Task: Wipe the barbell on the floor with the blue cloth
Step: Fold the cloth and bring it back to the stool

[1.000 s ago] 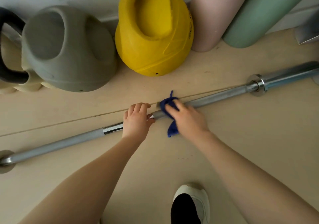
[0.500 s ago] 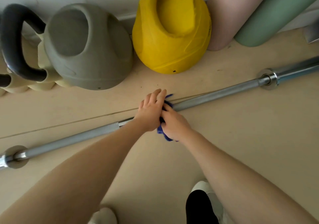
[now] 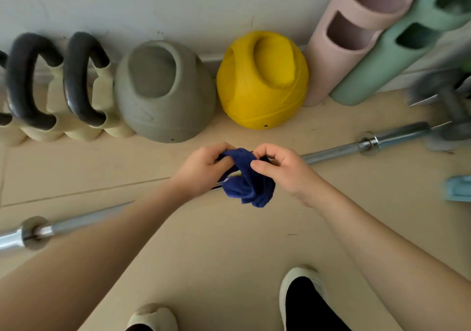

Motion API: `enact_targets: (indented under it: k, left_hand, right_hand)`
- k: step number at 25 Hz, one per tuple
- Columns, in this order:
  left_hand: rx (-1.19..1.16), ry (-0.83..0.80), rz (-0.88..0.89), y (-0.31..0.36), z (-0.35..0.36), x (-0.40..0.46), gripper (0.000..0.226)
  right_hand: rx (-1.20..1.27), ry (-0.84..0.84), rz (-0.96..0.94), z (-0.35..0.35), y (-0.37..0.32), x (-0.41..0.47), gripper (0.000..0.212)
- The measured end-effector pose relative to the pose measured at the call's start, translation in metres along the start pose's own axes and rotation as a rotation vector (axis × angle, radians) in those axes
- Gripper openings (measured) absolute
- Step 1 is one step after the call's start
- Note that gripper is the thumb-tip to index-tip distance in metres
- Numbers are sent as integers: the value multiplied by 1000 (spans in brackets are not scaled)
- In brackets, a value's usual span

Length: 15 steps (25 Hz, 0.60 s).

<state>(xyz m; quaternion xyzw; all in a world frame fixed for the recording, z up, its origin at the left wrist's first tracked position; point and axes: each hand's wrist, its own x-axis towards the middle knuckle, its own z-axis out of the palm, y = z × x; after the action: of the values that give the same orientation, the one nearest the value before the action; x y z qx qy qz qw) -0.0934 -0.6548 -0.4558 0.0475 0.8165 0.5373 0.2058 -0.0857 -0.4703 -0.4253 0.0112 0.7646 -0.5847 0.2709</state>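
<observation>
Beige gym floor [image 3: 229,241] held the barbell [image 3: 339,149] while left hand [image 3: 201,170] and right hand [image 3: 283,170] both pinched the bunched blue cloth [image 3: 246,182].

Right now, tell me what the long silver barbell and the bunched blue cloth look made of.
Long silver barbell: apparently steel, chromed, given the bright reflections on its collar. Bunched blue cloth: soft, matte, fuzzy fabric, possibly microfibre, hanging limp in folds between left hand and right hand.
</observation>
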Motion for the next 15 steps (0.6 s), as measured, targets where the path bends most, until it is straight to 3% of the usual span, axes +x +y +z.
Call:
enact_targets:
  k: [3, 5, 7, 8, 11, 13, 15]
  left_hand:
    - [84, 83, 87, 23, -10, -12, 25]
    - [213, 25, 119, 35, -17, -16, 23]
    - [292, -80, 56, 43, -26, -17, 22]
    - [269, -133, 25, 46, -31, -17, 22]
    - [-62, -184, -5, 55, -39, -20, 27]
    - [-214, -187, 43, 57, -41, -23, 31]
    - [-300, -199, 93, 58, -38, -26, 25]
  right_hand:
    - [-26, 185, -38, -4, -13, -5, 26]
    - [-39, 234, -33, -3, -15, -6, 23]
    - [-202, 228, -78, -2, -15, -10, 13]
    - [-336, 165, -100, -4, -17, -12, 6]
    - [-840, -30, -182, -17, -22, -18, 40]
    - [-838, -9, -231, -28, -23, -19, 31]
    - [-580, -16, -109, -34, -22, -19, 26]
